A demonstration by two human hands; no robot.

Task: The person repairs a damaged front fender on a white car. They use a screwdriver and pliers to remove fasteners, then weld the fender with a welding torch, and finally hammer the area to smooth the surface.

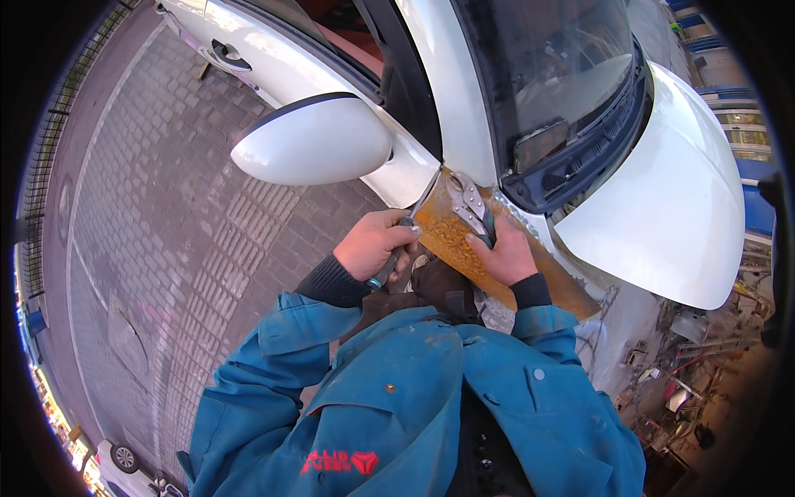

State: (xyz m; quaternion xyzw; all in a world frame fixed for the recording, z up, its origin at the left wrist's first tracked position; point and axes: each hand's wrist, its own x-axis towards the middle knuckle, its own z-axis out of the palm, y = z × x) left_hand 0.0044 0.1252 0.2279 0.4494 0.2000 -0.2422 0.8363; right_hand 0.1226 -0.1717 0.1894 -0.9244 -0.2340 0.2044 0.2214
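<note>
My left hand (377,246) is closed round a dark-handled tool (386,270) with a teal end; its thin metal shaft points up along the left edge of a rusty brown panel (451,248) on a white car. My right hand (507,253) grips silver locking pliers (469,203), whose jaws sit at the top of that panel, below the windscreen pillar; whether they are clamped on it I cannot tell. The white door mirror (306,141) is up and left of my hands.
The raised white bonnet (650,215) and windscreen (551,66) are on the right, with scattered parts and debris (679,373) below. Grey paving (166,207) spreads to the left toward a kerb and grating. Another white car (116,460) stands at the lower left edge.
</note>
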